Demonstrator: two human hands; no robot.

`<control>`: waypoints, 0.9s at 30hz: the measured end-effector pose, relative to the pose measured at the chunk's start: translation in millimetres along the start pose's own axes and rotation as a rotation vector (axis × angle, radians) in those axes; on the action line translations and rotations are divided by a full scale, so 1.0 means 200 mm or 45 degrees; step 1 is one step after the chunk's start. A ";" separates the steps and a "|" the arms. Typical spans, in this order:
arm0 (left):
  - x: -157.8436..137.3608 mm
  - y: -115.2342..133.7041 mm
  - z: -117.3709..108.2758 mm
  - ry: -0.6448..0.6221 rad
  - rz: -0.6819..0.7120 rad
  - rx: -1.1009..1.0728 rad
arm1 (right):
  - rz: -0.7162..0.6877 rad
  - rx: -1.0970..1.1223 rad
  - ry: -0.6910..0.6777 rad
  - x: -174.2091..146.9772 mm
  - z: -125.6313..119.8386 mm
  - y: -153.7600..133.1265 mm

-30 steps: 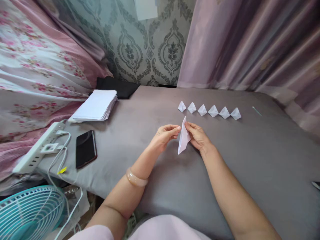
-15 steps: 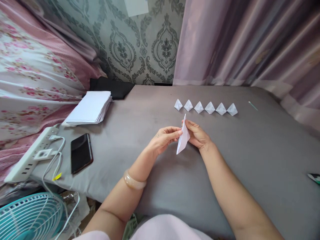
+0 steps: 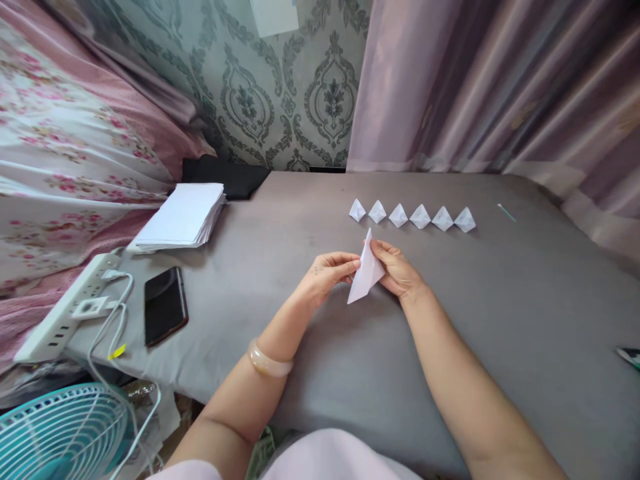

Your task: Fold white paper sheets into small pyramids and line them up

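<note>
Angling inward, left hand (image 3: 330, 273) and right hand (image 3: 399, 272) pinch folded paper (image 3: 368, 272) from opposite sides.

Floral drapery (image 3: 75, 153), patterned wallpaper (image 3: 289, 103) and mauve curtains (image 3: 450, 87) suggest a home.

Black phone (image 3: 166, 307) (screen dark), white power strip (image 3: 66, 319), teal fan (image 3: 60, 433)

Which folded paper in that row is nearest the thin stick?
The rightmost folded paper, with none between it and the thin stick; the others sit farther left.
</note>
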State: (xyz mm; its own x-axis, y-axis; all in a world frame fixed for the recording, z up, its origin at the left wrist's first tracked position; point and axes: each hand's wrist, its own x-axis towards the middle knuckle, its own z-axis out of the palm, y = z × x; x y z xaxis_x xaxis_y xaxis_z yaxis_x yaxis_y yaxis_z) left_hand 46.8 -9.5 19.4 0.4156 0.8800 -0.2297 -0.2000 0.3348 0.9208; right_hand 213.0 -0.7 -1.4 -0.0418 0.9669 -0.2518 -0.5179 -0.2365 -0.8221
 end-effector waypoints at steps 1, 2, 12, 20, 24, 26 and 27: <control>0.00 0.00 0.00 0.048 0.053 0.069 | -0.052 -0.056 0.035 0.00 0.00 0.00; 0.01 -0.01 -0.01 0.081 0.105 0.135 | -0.106 -0.122 0.066 0.01 0.01 0.01; 0.02 -0.05 -0.03 -0.046 0.239 0.403 | -0.621 -0.849 -0.152 -0.04 0.11 -0.02; -0.02 -0.03 -0.05 0.678 0.718 0.897 | -0.987 -1.290 0.028 -0.11 0.24 0.06; -0.02 -0.03 -0.05 0.690 0.776 0.957 | -1.057 -1.293 0.129 -0.12 0.27 0.11; -0.01 -0.03 -0.04 0.698 0.747 1.004 | -1.118 -1.351 0.184 -0.13 0.26 0.12; -0.01 -0.03 -0.03 0.694 0.741 1.020 | -1.150 -1.398 0.214 -0.13 0.26 0.12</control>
State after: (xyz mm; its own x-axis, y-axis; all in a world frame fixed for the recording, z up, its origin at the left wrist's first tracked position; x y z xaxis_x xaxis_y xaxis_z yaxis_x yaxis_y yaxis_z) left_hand 41.8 -11.3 12.0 -0.0365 0.9268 0.3737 0.4710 -0.3139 0.8244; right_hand 156.8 -26.4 12.0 0.0797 0.8190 0.5683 0.6028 0.4144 -0.6818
